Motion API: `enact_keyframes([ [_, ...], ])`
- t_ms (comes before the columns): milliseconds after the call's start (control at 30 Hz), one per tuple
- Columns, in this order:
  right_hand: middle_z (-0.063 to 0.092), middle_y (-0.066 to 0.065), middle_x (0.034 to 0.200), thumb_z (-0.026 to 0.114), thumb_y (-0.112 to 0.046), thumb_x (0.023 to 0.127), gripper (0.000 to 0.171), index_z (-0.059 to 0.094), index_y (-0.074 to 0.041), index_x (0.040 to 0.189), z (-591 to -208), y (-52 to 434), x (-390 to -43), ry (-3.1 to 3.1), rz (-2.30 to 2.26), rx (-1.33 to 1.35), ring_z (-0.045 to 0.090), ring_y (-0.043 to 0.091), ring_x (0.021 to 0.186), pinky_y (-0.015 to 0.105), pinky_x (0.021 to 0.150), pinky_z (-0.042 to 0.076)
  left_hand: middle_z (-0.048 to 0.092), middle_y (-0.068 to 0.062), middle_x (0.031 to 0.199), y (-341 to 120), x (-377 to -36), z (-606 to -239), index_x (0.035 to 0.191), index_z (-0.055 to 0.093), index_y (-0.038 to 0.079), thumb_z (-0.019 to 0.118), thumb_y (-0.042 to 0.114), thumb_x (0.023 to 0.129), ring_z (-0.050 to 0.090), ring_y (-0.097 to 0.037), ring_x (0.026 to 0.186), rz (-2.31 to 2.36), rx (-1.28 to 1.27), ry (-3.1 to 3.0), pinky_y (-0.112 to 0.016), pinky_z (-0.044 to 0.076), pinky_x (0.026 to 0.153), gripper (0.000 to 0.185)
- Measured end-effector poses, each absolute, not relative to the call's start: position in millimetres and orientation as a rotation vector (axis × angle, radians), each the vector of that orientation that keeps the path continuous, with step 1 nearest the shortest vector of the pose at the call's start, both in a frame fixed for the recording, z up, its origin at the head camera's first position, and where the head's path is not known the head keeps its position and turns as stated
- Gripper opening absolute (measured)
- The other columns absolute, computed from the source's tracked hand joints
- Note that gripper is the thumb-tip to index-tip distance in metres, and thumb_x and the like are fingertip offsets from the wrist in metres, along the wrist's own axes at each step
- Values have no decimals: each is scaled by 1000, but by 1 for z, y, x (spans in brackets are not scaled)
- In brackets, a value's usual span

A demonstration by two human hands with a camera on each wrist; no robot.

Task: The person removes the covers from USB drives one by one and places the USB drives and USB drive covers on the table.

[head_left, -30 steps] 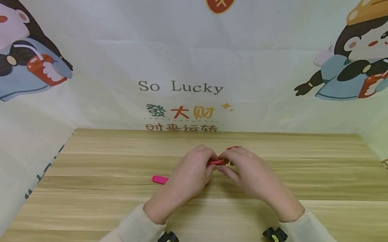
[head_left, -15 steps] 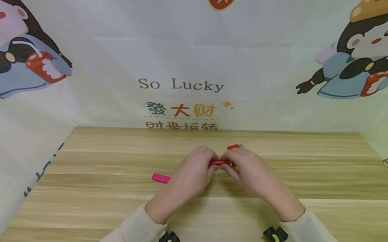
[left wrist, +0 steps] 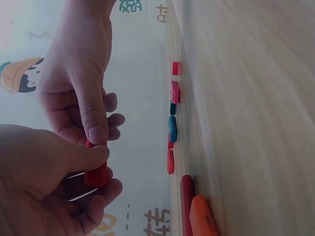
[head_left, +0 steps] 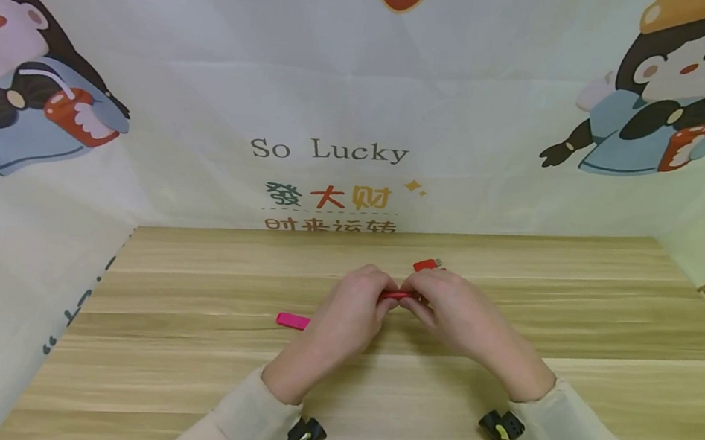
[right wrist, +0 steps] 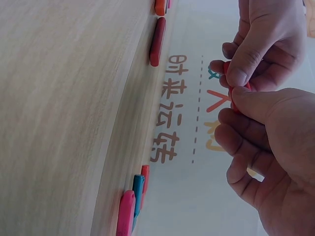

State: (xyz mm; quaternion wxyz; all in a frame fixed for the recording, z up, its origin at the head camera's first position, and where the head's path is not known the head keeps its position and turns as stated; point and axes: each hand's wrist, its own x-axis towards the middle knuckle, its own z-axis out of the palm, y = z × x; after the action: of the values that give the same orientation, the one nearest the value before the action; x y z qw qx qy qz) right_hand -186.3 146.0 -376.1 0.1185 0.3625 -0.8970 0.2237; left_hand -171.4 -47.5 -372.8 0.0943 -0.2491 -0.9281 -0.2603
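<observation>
Your left hand (head_left: 350,308) and right hand (head_left: 448,310) keep pinching the red clip (head_left: 396,295), unmoved above the table (head_left: 608,376).

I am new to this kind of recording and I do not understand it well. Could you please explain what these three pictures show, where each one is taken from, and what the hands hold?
There is no machine here: a person works with two bare hands. The wide picture comes from a camera worn on the head, looking down at a wooden table with printed cartoon cloth walls around it. The two other pictures come from small cameras on each wrist, so they look sideways and very close.

The left hand and the right hand meet over the middle of the table. Together they pinch one small red piece; each grip is by thumb and fingertips. What the piece is, I cannot tell.

On the table lie a pink piece beside the left hand and a red piece behind the right hand. The wrist views show several more small pieces, red, pink, orange and teal.
</observation>
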Motion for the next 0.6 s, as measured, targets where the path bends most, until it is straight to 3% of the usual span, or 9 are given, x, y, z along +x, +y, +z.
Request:
enact_keyframes([
  [600,73,-1,92,78,-8,97,5,75,-8,100,-377,150,-186,-2511,682,1157,69,15,83,36,78,59,73,-6,96,-52,-174,-373,101,79,2,75,5,99,70,-20,90,-793,-877,-2664,-34,60,83,5],
])
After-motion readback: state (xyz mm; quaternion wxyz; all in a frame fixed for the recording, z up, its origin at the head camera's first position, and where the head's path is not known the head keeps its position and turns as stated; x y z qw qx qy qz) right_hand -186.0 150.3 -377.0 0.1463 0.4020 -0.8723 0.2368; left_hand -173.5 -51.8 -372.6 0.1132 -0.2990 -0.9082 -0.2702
